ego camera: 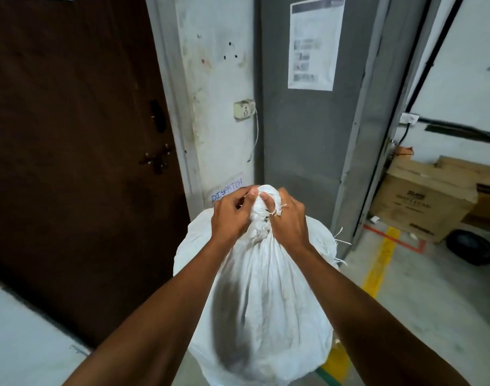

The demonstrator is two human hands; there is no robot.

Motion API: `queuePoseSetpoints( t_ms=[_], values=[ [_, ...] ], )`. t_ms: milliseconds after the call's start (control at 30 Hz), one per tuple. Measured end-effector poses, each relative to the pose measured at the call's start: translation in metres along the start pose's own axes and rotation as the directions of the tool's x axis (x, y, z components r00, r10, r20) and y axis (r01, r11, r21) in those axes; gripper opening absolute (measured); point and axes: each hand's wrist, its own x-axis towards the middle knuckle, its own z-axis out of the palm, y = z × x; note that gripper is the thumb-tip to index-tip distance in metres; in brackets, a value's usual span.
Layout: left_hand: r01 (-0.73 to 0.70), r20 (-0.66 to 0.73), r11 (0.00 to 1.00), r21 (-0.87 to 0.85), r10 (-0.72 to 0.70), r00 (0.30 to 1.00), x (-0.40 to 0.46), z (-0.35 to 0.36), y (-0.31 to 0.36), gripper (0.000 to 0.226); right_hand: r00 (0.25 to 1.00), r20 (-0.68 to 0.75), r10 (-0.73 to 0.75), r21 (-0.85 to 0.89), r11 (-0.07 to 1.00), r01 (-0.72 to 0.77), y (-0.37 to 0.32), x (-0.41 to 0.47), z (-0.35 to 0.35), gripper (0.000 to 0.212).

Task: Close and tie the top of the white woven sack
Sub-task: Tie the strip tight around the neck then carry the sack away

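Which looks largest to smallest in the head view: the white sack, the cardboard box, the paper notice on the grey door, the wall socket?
1. white sack, though it is nearest the camera, which enlarges it
2. cardboard box
3. paper notice
4. wall socket

Box and notice look close in area; that order is unsure.

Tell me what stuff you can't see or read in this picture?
- Inside the white sack: head view, the bunched, closed cloth hides it.
- Knot: left hand and right hand partly cover it.
- Poster on the grey door: print too blurred to read.
- Sack's bottom: cut off by the lower edge.
- Cardboard box lettering: too small.
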Motion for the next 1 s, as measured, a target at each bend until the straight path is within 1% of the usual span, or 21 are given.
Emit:
queuePoseSetpoints(
  t_ms=[67, 200, 333, 533, 600, 700, 767, 867, 1000],
  values=[
    [0.008, 0.019, 1.000, 0.008, -0.008, 1.000, 0.028, 0.019, -0.021, 0.045, 1.000, 0.008, 0.010, -0.006, 1.000, -0.010, 0.025, 0.023, 0.019, 0.044],
    [0.035, 0.046, 0.999, 0.035, -0.037, 0.998, 0.086, 0.064, -0.069, 0.048, 0.997, 0.025, 0.068, -0.051, 0.997, -0.066, 0.084, 0.071, 0.060, 0.061],
    [0.083, 0.062, 0.995, 0.047, -0.086, 0.994, 0.130, 0.105, -0.116, 0.045, 0.992, 0.048, 0.115, -0.053, 0.992, -0.113, 0.133, 0.108, 0.096, 0.068],
    [0.137, 0.100, 0.990, 0.044, -0.140, 0.985, 0.186, 0.155, -0.187, 0.036, 0.972, 0.101, 0.210, -0.083, 0.976, -0.202, 0.212, 0.155, 0.162, 0.100],
    [0.154, 0.098, 0.987, 0.036, -0.157, 0.983, 0.201, 0.169, -0.213, 0.032, 0.971, 0.103, 0.217, -0.106, 0.973, -0.207, 0.236, 0.165, 0.186, 0.106],
    [0.177, 0.116, 0.983, 0.044, -0.181, 0.977, 0.221, 0.192, -0.259, 0.025, 0.968, 0.086, 0.234, -0.104, 0.969, -0.225, 0.274, 0.176, 0.224, 0.103],
    [0.200, 0.125, 0.979, 0.041, -0.204, 0.971, 0.228, 0.205, -0.291, 0.028, 0.963, 0.099, 0.249, -0.087, 0.967, -0.241, 0.299, 0.177, 0.246, 0.099],
    [0.267, 0.120, 0.963, 0.025, -0.268, 0.956, 0.228, 0.224, -0.341, 0.041, 0.949, 0.186, 0.256, -0.128, 0.964, -0.235, 0.342, 0.177, 0.283, 0.092],
    [0.344, 0.076, 0.939, -0.013, -0.342, 0.937, 0.218, 0.242, -0.395, 0.039, 0.932, 0.286, 0.224, -0.153, 0.970, -0.187, 0.387, 0.176, 0.321, 0.081]
  ],
)
